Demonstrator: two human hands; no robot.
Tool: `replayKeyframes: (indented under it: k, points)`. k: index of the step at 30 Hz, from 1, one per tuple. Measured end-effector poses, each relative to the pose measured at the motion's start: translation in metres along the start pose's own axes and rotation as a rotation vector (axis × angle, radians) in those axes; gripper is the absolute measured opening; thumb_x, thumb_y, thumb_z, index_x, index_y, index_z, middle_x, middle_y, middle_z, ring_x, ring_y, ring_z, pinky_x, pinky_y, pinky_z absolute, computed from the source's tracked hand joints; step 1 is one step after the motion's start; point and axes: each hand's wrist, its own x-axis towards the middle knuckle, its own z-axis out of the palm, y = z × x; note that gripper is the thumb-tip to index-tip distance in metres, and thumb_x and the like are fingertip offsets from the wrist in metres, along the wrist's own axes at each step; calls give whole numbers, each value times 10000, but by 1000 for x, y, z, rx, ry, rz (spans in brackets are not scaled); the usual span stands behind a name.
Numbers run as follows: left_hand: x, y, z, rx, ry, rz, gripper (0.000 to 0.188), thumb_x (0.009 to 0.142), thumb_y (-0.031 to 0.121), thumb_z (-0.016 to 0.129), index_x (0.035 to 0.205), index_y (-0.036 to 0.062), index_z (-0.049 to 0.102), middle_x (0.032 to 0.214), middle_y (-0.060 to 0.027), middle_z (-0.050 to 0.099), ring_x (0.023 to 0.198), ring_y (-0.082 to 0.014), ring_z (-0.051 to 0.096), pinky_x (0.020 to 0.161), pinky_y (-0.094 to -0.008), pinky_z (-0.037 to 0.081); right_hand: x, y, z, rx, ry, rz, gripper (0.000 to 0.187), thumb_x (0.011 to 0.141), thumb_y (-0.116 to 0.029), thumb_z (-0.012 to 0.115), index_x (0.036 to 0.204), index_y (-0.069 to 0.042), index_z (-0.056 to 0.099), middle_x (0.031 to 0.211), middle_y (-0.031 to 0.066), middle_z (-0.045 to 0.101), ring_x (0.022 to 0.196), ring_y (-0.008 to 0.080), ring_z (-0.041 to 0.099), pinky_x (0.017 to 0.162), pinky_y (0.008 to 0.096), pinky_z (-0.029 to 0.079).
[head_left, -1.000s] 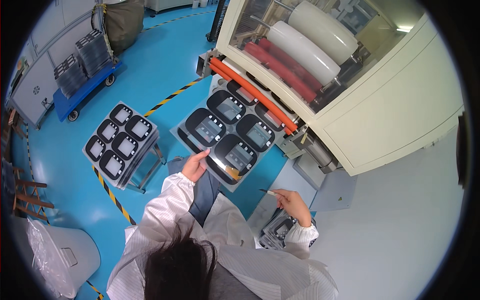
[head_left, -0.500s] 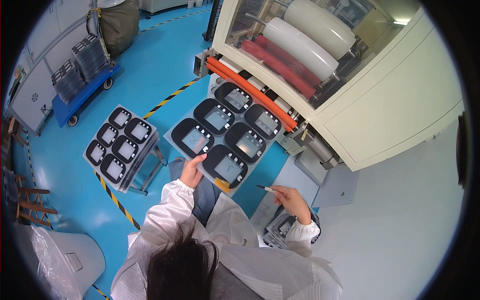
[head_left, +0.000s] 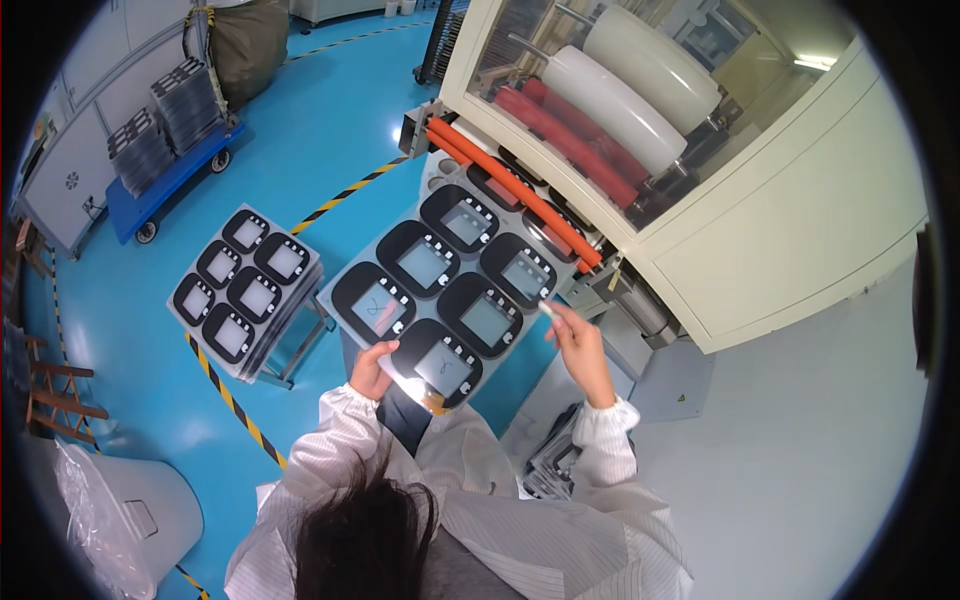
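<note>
My left hand (head_left: 371,370) grips the near left edge of a clear sheet (head_left: 410,386) with its thumb on top. The sheet carries several black rounded frames with clear windows; two near windows have scribbled marks, and yellow tape (head_left: 433,403) sits at the near corner. At its far end the sheet lies under the orange roller (head_left: 515,190) of the machine. Just off the sheet's right edge, my right hand (head_left: 582,352) is closed around a small white-handled knife (head_left: 547,309), whose blade is blurred now but showed dark earlier.
To the left, a stack of similar sheets (head_left: 250,290) stands on a metal stand. Further back is a blue cart (head_left: 165,195) with more stacks. A white bin (head_left: 150,510) stands near left. Framed pieces (head_left: 553,460) lie below my right forearm. The cream machine (head_left: 760,220) holds large white rolls.
The sheet has gone further under the orange roller at its far end. My right hand has risen with the knife toward the sheet's right edge. My left hand keeps its grip.
</note>
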Motion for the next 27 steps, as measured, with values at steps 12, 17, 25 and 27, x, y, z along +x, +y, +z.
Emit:
replayKeyframes:
  k: [12,17,25,27]
  points:
    - [-39,10,10,3,-61,102,663,764,-7,539,1401,2,354,1245,-155,549,1057,-248,593,922,-351,480,160,-6,84,-186,127,-331,318,942,-177,489,1251,-183,567,878,202,658,788,399,626,705,451,494]
    - [-49,13,28,-51,-35,101,692,746,-35,543,1411,6,356,1280,-151,526,1049,-231,590,890,-332,490,191,-11,103,-293,116,-384,302,938,-186,487,1223,-206,586,878,189,664,810,395,628,719,475,501]
    - [-117,28,-12,-28,-37,118,677,756,-6,548,1406,15,362,1258,-152,540,1080,-242,576,927,-347,471,155,-51,164,-513,40,-374,325,910,-146,507,1218,-199,598,819,203,662,762,387,638,685,476,509]
    - [-122,28,-13,-28,-28,138,684,754,1,549,1410,16,354,1263,-159,538,1083,-244,577,936,-351,467,154,-54,166,-583,6,-379,338,892,-119,510,1207,-194,608,813,194,665,760,384,642,688,477,515]
